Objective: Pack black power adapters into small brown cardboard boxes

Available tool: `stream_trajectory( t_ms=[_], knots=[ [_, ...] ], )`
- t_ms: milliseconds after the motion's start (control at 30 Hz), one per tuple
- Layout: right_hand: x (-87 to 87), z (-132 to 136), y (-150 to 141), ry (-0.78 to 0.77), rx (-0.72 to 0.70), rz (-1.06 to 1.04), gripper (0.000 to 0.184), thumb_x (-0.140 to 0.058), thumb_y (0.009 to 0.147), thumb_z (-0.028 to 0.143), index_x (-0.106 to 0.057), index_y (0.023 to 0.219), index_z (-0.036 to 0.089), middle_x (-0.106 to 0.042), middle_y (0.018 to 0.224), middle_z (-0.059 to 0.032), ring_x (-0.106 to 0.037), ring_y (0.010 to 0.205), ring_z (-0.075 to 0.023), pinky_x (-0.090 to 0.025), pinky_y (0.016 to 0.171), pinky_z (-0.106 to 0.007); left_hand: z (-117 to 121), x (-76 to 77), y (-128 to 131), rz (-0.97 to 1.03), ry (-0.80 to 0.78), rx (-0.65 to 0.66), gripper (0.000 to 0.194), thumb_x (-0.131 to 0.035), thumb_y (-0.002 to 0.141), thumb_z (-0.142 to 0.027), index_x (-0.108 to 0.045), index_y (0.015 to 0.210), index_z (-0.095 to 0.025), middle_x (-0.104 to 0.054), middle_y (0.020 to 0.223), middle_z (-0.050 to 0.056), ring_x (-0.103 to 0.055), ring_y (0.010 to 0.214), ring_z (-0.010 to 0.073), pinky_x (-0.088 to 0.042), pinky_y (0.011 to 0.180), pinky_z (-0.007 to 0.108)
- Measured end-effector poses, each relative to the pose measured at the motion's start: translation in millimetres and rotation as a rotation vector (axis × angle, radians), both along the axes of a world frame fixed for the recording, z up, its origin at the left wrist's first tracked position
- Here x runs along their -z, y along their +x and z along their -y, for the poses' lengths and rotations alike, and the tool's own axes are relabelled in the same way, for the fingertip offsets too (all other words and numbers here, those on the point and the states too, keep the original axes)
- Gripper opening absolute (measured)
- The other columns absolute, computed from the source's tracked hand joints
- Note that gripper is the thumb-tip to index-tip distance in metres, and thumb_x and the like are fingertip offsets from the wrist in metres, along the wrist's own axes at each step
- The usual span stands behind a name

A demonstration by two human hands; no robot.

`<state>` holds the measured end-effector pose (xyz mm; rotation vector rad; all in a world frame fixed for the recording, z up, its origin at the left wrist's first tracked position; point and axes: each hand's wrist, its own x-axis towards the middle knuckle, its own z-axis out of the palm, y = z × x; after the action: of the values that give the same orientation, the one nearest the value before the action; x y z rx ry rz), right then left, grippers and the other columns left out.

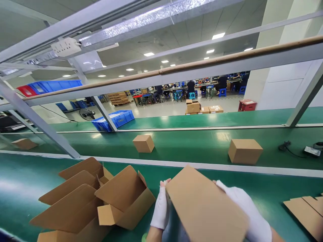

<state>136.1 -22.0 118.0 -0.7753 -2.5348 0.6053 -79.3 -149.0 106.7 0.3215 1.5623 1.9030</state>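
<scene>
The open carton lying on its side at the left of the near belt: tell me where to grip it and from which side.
Judging by its pose, take the open carton by its raised top flap, coming from the right where the left hand is. The mouth faces left with flaps splayed, and other open cartons crowd that side, so the right wall is freest. Both hands, the right hand too, hold a flat carton.
</scene>
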Motion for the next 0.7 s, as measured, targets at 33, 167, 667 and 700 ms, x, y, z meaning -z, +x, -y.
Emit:
stream_trajectory(
  t_ms=[33,167,667,700],
  knots=[
    [-3.4,-4,-2,0.03,0.061,0.029,0.038,-0.037,0.09,0.03,-0.061,0.118,0.023,-0.07,0.08,-0.0065,-0.064,0.067,-0.0237,-0.051,0.066,-0.035,2,4.3,1,-0.077,-0.042,-0.014,0.066,-0.048,0.076,-0.072,-0.057,0.114,-0.019,-0.058,0.123,0.014,-0.053,0.117,0.0285,-0.048,0.09,0.038],
    [-15.2,-5,-17,0.312,0.311,0.324,0.044,-0.034,0.091,0.025,-0.053,0.128,0.012,-0.065,0.062,-0.0105,-0.064,0.058,-0.0268,-0.045,0.056,-0.033,21,3.1,14,-0.479,-0.22,0.108,0.057,-0.049,0.077,-0.07,-0.057,0.103,-0.019,-0.062,0.106,0.01,-0.057,0.101,0.0253,-0.047,0.082,0.032],
    [54.2,-22,-9,-1.171,-0.041,-0.401,0.056,-0.034,0.087,0.066,-0.049,0.103,0.015,-0.058,0.058,-0.0017,-0.054,0.051,-0.0174,-0.047,0.055,-0.03,37,31.2,11,-0.089,-0.203,0.403,0.057,-0.043,0.079,-0.069,-0.059,0.072,-0.015,-0.065,0.067,0.01,-0.06,0.065,0.0224,-0.05,0.067,0.036],
    [57.5,-25,-6,-1.244,-0.065,-0.41,0.057,-0.037,0.085,0.069,-0.049,0.1,0.015,-0.059,0.058,-0.0021,-0.056,0.053,-0.0184,-0.048,0.059,-0.032,42,37.6,12,-0.134,-0.259,0.356,0.062,-0.04,0.078,-0.073,-0.061,0.072,-0.014,-0.068,0.074,0.013,-0.062,0.075,0.0256,-0.051,0.076,0.039]
  ],
)
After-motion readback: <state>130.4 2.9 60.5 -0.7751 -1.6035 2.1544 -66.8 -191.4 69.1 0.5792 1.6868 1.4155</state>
